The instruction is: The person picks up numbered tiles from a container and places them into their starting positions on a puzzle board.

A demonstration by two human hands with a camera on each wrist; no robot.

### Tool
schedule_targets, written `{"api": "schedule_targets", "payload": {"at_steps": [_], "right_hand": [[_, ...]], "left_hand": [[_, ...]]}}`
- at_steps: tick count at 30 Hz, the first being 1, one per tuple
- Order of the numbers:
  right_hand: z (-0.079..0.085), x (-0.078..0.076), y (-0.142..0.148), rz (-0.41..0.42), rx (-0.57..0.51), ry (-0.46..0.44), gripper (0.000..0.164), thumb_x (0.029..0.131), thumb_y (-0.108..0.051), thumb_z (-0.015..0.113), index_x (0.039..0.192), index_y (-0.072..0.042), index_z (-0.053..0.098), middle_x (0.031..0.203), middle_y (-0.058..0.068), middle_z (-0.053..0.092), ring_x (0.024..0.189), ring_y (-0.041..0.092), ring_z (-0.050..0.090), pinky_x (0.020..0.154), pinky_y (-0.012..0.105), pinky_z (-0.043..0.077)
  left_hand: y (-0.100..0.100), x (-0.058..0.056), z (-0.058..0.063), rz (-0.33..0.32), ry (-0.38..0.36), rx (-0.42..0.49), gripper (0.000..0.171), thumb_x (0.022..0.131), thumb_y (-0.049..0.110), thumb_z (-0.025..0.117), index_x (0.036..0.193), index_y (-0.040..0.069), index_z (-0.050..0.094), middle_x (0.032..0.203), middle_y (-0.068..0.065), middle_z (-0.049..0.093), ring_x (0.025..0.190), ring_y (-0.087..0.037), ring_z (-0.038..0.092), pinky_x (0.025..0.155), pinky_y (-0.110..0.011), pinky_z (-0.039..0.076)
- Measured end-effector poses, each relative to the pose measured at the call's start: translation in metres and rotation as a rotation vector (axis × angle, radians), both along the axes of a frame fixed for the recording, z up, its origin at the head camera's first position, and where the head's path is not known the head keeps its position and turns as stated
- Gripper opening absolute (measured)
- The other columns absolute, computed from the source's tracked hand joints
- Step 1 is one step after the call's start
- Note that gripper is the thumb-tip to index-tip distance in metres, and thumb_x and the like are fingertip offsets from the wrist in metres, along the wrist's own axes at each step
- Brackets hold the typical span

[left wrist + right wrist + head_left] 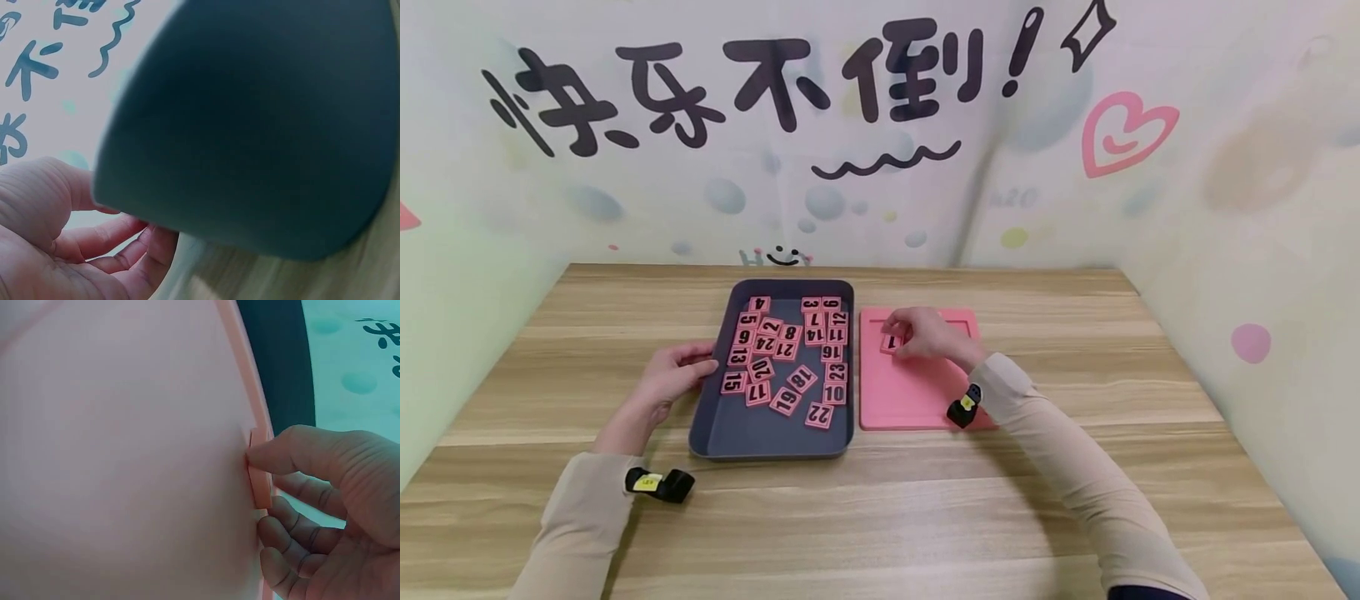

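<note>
In the head view my left hand (673, 375) grips the left wall of a dark grey tray (775, 442), thumb at its rim. The left wrist view has the fingers (134, 256) curled along the tray's underside (250, 144). Several pink number tiles (786, 401) with black digits lie in the tray, mostly toward its back and sides. To the right is a flat pink board (891, 408) with a raised border. Over its upper left part my right hand (928, 333) pinches a pink tile (891, 342) marked 1. In the right wrist view, the tile (259, 475) is close by the border.
A wood-grain table (820, 533) carries the tray and board side by side. Behind it stands a wall (775, 200) with large black characters and a pink heart outline (1127, 133). Black wrist cameras (658, 483) are strapped over both sleeves.
</note>
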State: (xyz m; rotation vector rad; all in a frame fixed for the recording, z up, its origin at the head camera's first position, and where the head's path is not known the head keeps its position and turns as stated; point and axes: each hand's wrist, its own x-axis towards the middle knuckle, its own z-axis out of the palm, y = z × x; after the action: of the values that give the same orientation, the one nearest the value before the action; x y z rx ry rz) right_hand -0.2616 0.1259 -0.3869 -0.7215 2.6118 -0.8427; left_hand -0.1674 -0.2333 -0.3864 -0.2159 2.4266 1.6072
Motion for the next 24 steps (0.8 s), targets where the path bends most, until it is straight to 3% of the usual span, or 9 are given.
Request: {"api": "schedule_targets", "payload": {"at_steps": [7,15,20,24], "right_hand": [[-0.002,-0.001,-0.002,0.003,0.008,0.034,0.031,0.076,-0.016,0.079,0.102,-0.004,0.068,0.085,0.005,0.062,0.077,0.016,0.052,0.069,0.026,0.044],[0.006,0.001,-0.006,-0.025,0.102,0.045,0.024,0.078,-0.012,0.076,0.097,0.001,0.067,0.084,0.008,0.063,0.077,0.019,0.054,0.07,0.028,0.047],[0.009,0.002,-0.013,-0.102,0.149,0.043,0.026,0.075,-0.022,0.08,0.074,-0.005,0.062,0.068,0.001,0.054,0.066,0.015,0.047,0.061,0.025,0.04],[0.011,0.0,-0.017,-0.109,0.182,0.027,0.043,0.075,-0.029,0.08,0.055,-0.011,0.046,0.052,-0.004,0.035,0.052,0.01,0.032,0.053,0.022,0.029]], "left_hand": [[0.0,0.0,0.001,0.005,0.005,0.007,0.047,0.094,0.007,0.053,0.134,-0.014,0.039,0.122,-0.027,0.053,0.08,0.0,0.054,0.069,-0.018,0.049],[0.0,0.001,0.002,0.003,0.015,0.005,0.047,0.094,0.007,0.053,0.134,-0.014,0.04,0.122,-0.027,0.054,0.079,0.0,0.054,0.068,-0.018,0.049],[-0.001,0.001,0.002,-0.001,0.018,0.001,0.046,0.094,0.006,0.052,0.133,-0.014,0.04,0.124,-0.029,0.052,0.079,0.0,0.054,0.069,-0.018,0.049],[-0.001,0.001,0.001,-0.001,0.016,0.001,0.046,0.094,0.006,0.052,0.134,-0.014,0.04,0.122,-0.029,0.052,0.079,0.0,0.054,0.069,-0.018,0.049]]}}
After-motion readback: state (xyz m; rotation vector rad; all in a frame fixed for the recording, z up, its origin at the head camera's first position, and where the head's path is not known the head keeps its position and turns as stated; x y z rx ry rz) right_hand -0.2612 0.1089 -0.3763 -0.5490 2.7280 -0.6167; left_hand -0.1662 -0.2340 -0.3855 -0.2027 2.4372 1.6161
